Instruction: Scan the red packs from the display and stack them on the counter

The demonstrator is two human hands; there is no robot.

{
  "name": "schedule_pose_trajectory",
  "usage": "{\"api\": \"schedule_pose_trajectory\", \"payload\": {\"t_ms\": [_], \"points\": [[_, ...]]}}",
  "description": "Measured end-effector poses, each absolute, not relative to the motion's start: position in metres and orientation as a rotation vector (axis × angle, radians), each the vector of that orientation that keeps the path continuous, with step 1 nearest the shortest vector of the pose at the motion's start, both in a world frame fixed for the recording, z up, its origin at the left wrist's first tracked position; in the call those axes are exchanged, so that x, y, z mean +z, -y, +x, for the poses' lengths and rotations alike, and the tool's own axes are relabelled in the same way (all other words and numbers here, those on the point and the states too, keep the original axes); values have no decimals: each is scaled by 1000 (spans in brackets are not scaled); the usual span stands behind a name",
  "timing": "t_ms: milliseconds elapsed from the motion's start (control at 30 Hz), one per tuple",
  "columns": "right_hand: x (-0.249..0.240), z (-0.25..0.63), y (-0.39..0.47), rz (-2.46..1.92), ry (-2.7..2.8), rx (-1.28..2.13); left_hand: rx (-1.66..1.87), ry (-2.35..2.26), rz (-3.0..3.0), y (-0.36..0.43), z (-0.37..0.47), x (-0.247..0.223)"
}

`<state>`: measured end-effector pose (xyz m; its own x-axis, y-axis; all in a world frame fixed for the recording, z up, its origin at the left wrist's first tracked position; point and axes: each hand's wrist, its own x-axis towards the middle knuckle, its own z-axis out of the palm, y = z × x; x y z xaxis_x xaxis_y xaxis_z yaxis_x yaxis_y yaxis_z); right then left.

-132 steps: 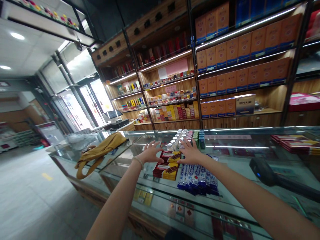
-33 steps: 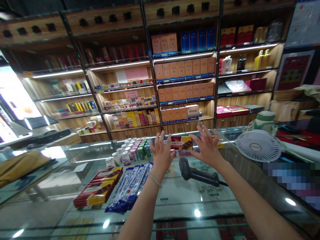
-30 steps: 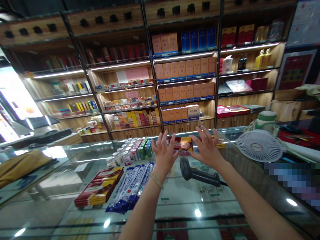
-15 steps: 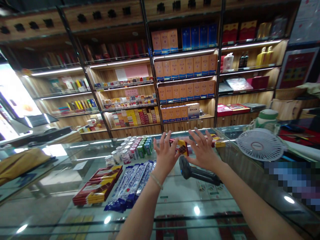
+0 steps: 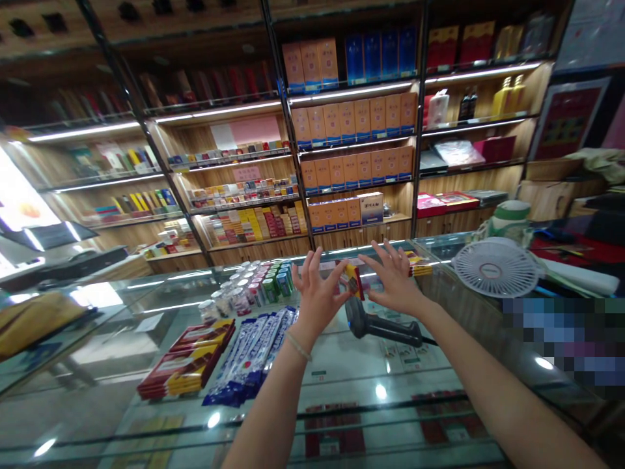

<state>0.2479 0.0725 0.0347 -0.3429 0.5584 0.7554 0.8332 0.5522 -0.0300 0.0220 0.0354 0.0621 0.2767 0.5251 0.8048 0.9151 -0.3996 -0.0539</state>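
Observation:
My left hand (image 5: 315, 296) pinches a red and yellow chocolate bar pack (image 5: 354, 281) between thumb and fingers, above the glass counter. Just right of the pack is my right hand (image 5: 393, 280), its fingers spread; the thumb and index tips are close to the pack's edge. Below both hands a dark handheld barcode scanner (image 5: 381, 327) lies on the glass. Blue-and-white long packets (image 5: 256, 355) lie left of my left forearm. Beside them are stacked red and yellow chocolate packs (image 5: 188, 361). More yellow packs (image 5: 420, 264) sit behind my right hand.
Rows of small jars and tubes (image 5: 254, 283) stand behind the long packets. A white fan (image 5: 495, 267) and a green-and-white jug (image 5: 508, 220) are at right. Shelves with orange boxes (image 5: 336, 170) line the back wall. A brown cloth (image 5: 36, 319) lies at far left.
My right hand's fingers have parted from the chocolate pack, which is now turned more edge-on in my left hand. The view has shifted slightly.

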Motion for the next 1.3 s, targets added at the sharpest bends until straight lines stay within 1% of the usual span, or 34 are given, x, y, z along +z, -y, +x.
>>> {"api": "schedule_pose_trajectory", "payload": {"t_ms": [267, 500, 667, 933, 1100, 1167, 1300], "points": [[24, 243, -75, -1035, 2119, -443, -924, 1107, -2148, -31, 30, 56], [34, 247, -71, -1029, 2041, -462, -952, 1193, -2146, -32, 29, 58], [40, 250, -69, -1046, 1965, -515, -1026, 1285, -2162, -35, 26, 58], [40, 251, -69, -1030, 1973, -573, -1091, 1250, -2205, -47, 22, 48], [41, 252, -68, -1040, 1949, -620, -1320, 1133, -2041, -62, 14, 39], [42, 252, -68, -1059, 1941, -656, -1293, 1122, -1989, -61, 13, 42], [43, 251, -67, -1086, 1948, -749, -1048, 1189, -1986, -48, 17, 52]]}}
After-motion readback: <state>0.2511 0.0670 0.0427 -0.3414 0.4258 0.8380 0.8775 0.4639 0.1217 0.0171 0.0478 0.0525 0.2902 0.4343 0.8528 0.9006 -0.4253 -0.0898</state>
